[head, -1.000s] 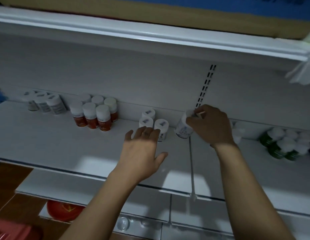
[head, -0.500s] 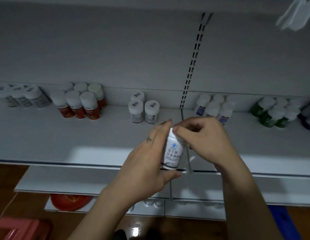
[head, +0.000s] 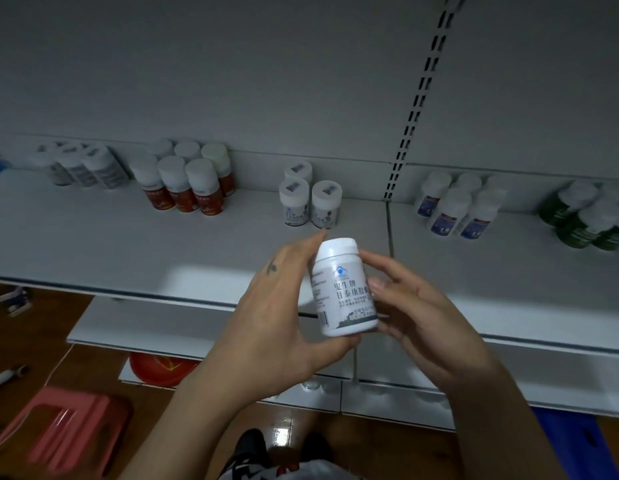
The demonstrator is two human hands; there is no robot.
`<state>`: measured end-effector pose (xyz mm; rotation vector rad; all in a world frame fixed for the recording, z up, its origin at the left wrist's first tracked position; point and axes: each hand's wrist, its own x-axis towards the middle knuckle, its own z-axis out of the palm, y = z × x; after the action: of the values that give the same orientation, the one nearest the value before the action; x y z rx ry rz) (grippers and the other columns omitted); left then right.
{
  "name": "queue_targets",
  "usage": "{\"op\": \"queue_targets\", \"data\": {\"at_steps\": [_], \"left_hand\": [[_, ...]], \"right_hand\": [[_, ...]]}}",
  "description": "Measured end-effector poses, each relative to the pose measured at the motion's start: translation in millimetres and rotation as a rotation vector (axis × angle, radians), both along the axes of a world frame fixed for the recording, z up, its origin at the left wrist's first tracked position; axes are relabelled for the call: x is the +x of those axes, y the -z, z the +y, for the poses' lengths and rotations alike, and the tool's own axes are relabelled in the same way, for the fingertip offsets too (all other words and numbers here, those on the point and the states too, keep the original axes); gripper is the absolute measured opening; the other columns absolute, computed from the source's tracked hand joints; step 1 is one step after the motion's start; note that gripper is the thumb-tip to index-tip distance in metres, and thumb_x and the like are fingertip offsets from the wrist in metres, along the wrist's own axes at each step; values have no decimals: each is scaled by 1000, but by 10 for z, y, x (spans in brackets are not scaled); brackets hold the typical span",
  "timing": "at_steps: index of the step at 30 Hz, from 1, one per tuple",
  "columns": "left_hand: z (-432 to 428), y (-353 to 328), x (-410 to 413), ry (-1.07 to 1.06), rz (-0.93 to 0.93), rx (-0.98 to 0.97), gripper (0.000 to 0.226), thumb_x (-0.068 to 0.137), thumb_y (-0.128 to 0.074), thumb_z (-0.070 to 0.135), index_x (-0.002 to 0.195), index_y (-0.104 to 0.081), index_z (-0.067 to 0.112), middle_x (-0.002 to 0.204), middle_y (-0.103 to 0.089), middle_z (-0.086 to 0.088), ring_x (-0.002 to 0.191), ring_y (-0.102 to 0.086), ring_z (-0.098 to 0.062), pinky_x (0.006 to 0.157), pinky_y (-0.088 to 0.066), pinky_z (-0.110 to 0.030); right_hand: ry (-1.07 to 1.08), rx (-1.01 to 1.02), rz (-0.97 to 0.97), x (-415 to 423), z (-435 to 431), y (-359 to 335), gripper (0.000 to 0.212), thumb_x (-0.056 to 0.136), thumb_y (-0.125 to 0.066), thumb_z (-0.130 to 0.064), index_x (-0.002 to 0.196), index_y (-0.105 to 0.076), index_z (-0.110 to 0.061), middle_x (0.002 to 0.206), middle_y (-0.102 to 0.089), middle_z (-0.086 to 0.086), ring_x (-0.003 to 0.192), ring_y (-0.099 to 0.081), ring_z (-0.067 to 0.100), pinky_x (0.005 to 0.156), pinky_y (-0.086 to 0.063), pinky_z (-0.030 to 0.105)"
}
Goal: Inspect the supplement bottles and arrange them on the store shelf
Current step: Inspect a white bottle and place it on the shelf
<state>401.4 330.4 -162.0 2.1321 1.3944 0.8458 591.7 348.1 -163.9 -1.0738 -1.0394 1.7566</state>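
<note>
A white supplement bottle (head: 344, 289) with a white cap and dark printed label is upright in front of the shelf (head: 162, 251), held between both hands. My left hand (head: 276, 306) grips its left side, thumb under the base. My right hand (head: 415, 306) holds its right side with the thumb on the label. Three matching white bottles (head: 309, 199) stand at the back of the shelf, just beyond the held one.
Along the shelf back stand grey-labelled bottles (head: 83, 166), orange-labelled bottles (head: 186, 181), blue-labelled bottles (head: 457, 206) and green bottles (head: 585, 216). A slotted upright (head: 415, 98) divides the back panel. Below are a lower shelf (head: 155, 327), a pink stool (head: 65, 427) and a red round object (head: 159, 368).
My right hand lifted the white bottle off the shelf and brought it toward me. My left hand joined it, and the bottle now stands upright with its label facing me.
</note>
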Motion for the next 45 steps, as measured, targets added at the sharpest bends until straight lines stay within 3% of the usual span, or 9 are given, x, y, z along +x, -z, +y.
{"op": "queue_targets", "data": {"at_steps": [3, 6, 14, 18, 20, 25, 36, 41, 45], "left_hand": [[-44, 27, 8, -6, -17, 8, 96, 70, -79, 50, 147, -22, 35, 135, -38, 22, 125, -38, 6, 100, -33, -9], [-74, 75, 16, -19, -44, 11, 97, 71, -78, 50, 149, -22, 31, 139, -36, 15, 126, -40, 0, 99, -37, -12], [-89, 124, -28, -65, -85, 19, 95, 60, -79, 61, 137, -28, 40, 124, -40, 19, 116, -44, 1, 92, -35, -5], [-37, 137, -113, -69, -26, 55, 91, 65, -79, 57, 138, -34, 26, 125, -40, 13, 116, -43, -3, 95, -37, -14], [-15, 113, -168, -57, -35, 53, 90, 66, -79, 53, 138, -34, 24, 125, -40, 12, 114, -45, -3, 92, -38, -12], [28, 67, -338, -50, -59, 41, 88, 66, -74, 55, 138, -33, 28, 128, -39, 14, 117, -42, 1, 92, -33, -4], [137, 101, -458, 1, -59, -7, 87, 66, -72, 58, 138, -30, 35, 129, -36, 21, 119, -41, 3, 92, -33, -5], [167, 103, -373, 48, -3, -38, 94, 66, -65, 61, 144, -17, 43, 135, -31, 22, 121, -38, 2, 92, -39, -11], [177, 93, -290, 57, -17, -66, 101, 65, -75, 50, 145, -13, 47, 130, -33, 23, 115, -41, 3, 90, -43, -16]], "right_hand": [[-41, -54, 122, -35, -79, 81, 52, 80, -61, -17, 132, -56, -17, 113, -70, 20, 97, -70, 30, 72, -57, 34], [-38, -29, 73, -75, -81, 67, 49, 77, -62, -17, 126, -60, -20, 105, -73, 17, 91, -71, 27, 69, -56, 31], [-66, -26, 9, -157, -84, 88, 48, 75, -67, -19, 123, -62, -24, 101, -73, 17, 87, -71, 25, 70, -55, 29], [-64, -21, -1, -253, -53, 91, 56, 71, -72, -18, 126, -59, -22, 101, -72, 17, 84, -70, 23, 67, -54, 27], [-63, -22, 20, -316, -25, 91, 58, 71, -71, -17, 127, -58, -21, 103, -71, 18, 86, -70, 23, 69, -54, 28], [-102, -57, 82, -441, 68, 93, 53, 75, -60, -11, 128, -56, -14, 114, -68, 23, 96, -69, 30, 76, -55, 37], [-75, -72, 146, -559, 126, 194, 52, 74, -55, -5, 126, -54, -8, 107, -68, 26, 92, -67, 32, 76, -57, 37], [-71, -58, 112, -497, 116, 219, 55, 74, -59, -5, 129, -52, -7, 107, -69, 23, 92, -68, 28, 75, -55, 30], [-63, -5, 99, -426, 101, 233, 62, 72, -71, -7, 131, -53, -7, 120, -65, 22, 105, -66, 27, 83, -53, 30]]}}
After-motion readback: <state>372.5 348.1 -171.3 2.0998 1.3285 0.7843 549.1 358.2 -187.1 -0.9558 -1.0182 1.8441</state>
